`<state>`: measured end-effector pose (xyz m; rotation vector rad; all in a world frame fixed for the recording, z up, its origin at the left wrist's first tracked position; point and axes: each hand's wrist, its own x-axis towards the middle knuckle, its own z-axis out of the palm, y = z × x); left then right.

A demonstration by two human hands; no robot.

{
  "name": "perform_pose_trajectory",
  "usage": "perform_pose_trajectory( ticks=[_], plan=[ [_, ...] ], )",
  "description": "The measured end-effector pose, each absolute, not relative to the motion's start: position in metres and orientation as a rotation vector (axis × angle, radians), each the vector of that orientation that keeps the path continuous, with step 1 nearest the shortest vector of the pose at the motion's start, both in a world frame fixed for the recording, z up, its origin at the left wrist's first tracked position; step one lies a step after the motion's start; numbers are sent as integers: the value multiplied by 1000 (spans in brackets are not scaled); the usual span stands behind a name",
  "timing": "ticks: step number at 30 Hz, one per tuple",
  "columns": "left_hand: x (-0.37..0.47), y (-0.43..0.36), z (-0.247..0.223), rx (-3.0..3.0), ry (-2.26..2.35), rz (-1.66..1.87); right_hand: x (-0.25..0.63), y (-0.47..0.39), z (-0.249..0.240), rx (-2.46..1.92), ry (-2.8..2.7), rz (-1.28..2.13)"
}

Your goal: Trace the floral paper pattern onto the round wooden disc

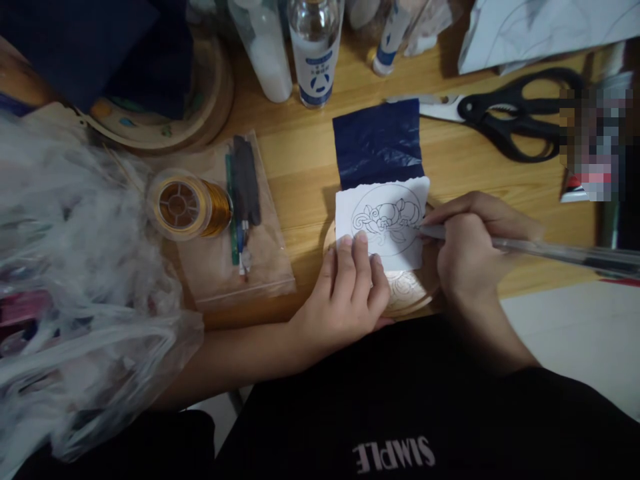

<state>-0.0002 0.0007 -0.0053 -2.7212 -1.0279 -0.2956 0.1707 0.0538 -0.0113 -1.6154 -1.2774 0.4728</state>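
Observation:
A torn-edged white paper point(400, 250) bears a line drawing of flowers and leaves inside a circle. Beneath its upper edge lies a dark blue sheet point(377, 143), which looks like carbon paper. Below both shows a round wooden piece point(413, 303) with a pale, line-drawn surface, mostly covered. My left hand point(345, 297) rests with extended fingertips on the paper's lower left. In my right hand point(470, 250) is a pen point(550, 252), gripped between the fingers, its tip at the right side of the drawing.
Black-handled scissors point(520, 113) lie at the upper right. A spool of copper-coloured wire point(193, 205) and a clear bag point(275, 267) with brushes sit left. Bottles point(315, 60) stand behind. A plastic bag point(100, 287) fills the left edge, below a wooden hoop point(215, 100).

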Motion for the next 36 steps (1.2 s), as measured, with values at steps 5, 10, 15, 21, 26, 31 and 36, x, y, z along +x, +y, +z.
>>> perform_pose_trajectory(
  ticks=[5,10,15,21,26,31,36],
  plan=[
    [0,1,-5,-2715,-1035,-300,170,54,-11,-1616,-1272,463],
    [-1,0,-5,-2727,-1028,-283,171,53,-11,-1604,-1297,488],
    [-1,0,-5,-2746,-1028,-294,170,54,-11,-1612,-1294,483],
    [-1,0,-5,-2737,-1028,-287,170,54,-12,-1630,-1289,463],
    [-1,0,-5,-2722,-1035,-284,170,55,-11,-1637,-1272,453],
    [-1,0,-4,-2734,-1027,-274,168,56,-12,-1642,-1209,445],
    [-1,0,-5,-2741,-1025,-282,166,55,-13,-1634,-1100,444]
  ],
)
